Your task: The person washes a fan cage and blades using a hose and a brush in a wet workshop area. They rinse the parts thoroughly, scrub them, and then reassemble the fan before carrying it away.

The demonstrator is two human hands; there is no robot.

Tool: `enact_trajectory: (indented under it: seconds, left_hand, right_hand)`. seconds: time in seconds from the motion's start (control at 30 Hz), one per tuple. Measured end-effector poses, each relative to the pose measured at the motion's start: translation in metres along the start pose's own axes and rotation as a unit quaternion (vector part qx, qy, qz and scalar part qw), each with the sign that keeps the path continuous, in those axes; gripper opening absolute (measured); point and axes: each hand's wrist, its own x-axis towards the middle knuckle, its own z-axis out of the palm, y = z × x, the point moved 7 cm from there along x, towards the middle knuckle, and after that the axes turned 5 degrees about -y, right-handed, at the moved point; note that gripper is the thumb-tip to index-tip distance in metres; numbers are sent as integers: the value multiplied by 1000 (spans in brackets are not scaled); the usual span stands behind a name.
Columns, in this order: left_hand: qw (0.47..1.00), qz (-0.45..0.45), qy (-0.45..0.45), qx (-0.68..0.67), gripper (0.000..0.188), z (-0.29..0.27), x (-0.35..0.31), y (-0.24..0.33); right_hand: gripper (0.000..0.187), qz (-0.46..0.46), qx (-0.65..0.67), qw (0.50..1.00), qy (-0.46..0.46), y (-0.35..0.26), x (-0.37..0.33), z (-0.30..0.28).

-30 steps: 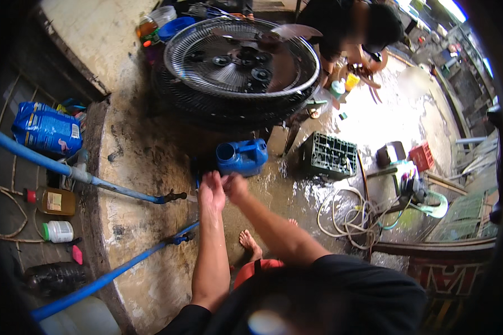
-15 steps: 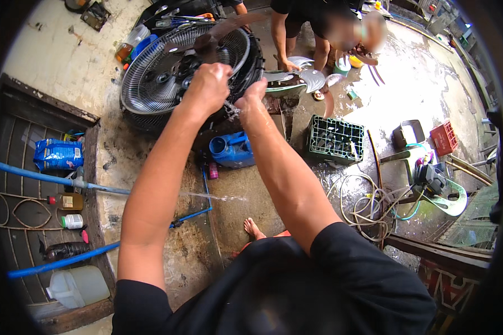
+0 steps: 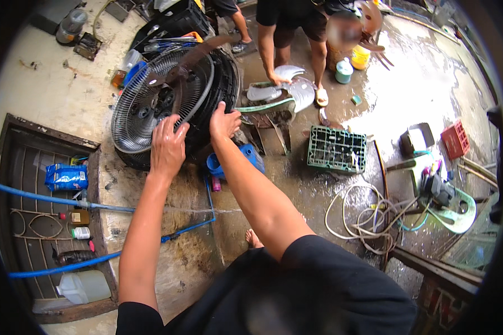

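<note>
A stack of round fan grilles leans at the far left, a silver wire grille [image 3: 129, 120] in front of black ones [image 3: 226, 75]. On it rests a wet dark brown fan blade [image 3: 180, 71], one of its wings pointing down toward my left hand [image 3: 169, 146]. That hand's fingers are loosely apart at the lower tip of the wing; whether they touch it I cannot tell. My right hand [image 3: 224, 123] is beside the right edge of the black grilles, thumb raised, fingers spread, nothing visible in it. A blue plastic jug [image 3: 252, 158] stands under my right forearm.
Another person's hand [image 3: 278, 78] touches grey fan blades [image 3: 302, 94] across from me. A green crate [image 3: 336, 149] stands on the wet floor, right of it a coiled hose [image 3: 355, 212]. Water sprays from a blue pipe [image 3: 114, 207] at left. A light green chair [image 3: 458, 209] lies far right.
My left hand has moved down and left, its fingers loosening from a closed grasp. The brown blade now rests lower against the grille. My right hand has shifted left and down.
</note>
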Motion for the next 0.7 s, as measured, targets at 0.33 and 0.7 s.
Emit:
enact_trajectory:
  seconds: [0.33, 0.7]
  left_hand:
    - [954, -261, 98, -115, 27, 25, -204, -10]
    - [177, -708, 205, -652, 39, 338, -522, -102]
  right_hand:
    - [102, -91, -32, 982, -162, -19, 94, 47]
    - [66, -150, -152, 961, -176, 98, 149, -36]
